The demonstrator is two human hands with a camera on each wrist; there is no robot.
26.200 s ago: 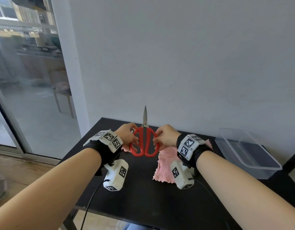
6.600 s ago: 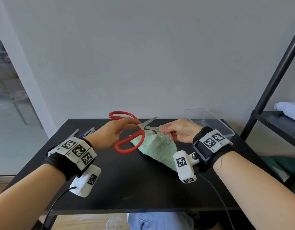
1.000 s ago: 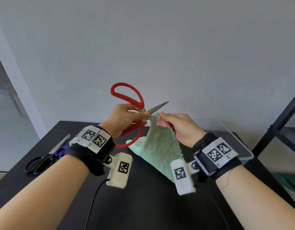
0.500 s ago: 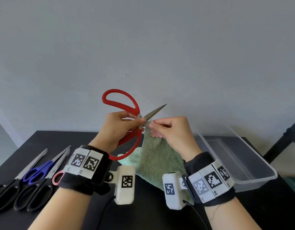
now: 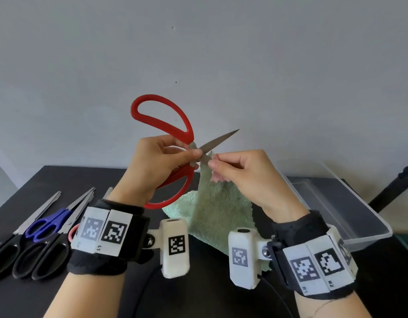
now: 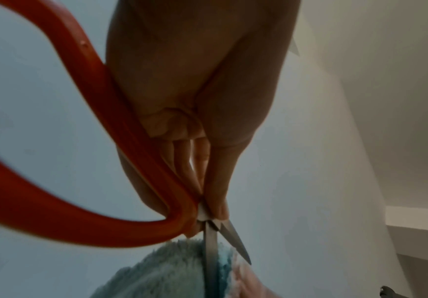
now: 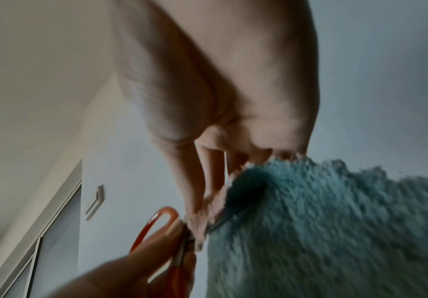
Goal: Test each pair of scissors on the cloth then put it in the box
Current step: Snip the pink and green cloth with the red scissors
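Red-handled scissors (image 5: 166, 125) are raised above the table, blades parted, with my left hand (image 5: 161, 161) gripping them near the pivot. One blade points up and right; the other goes down along the cloth's top edge. My right hand (image 5: 242, 171) pinches the upper corner of a pale green cloth (image 5: 219, 212), pink on its other side, which hangs down to the black table (image 5: 212, 299). In the left wrist view the blades (image 6: 220, 246) straddle the cloth (image 6: 172, 270). The right wrist view shows the cloth (image 7: 335, 231) close up beside the red handle (image 7: 156, 225).
Several other scissors lie at the table's left: a blue-handled pair (image 5: 45, 223), black-handled pairs (image 5: 35, 260) and a pink-handled one (image 5: 73, 232) partly hidden by my left wrist. A clear plastic box (image 5: 336, 210) stands empty at the right. A black shelf post (image 5: 393, 187) rises far right.
Over the last second my view dropped, bringing the spare scissors and the box into sight. Both hands keep their hold; the blades stay parted at the cloth's top edge.
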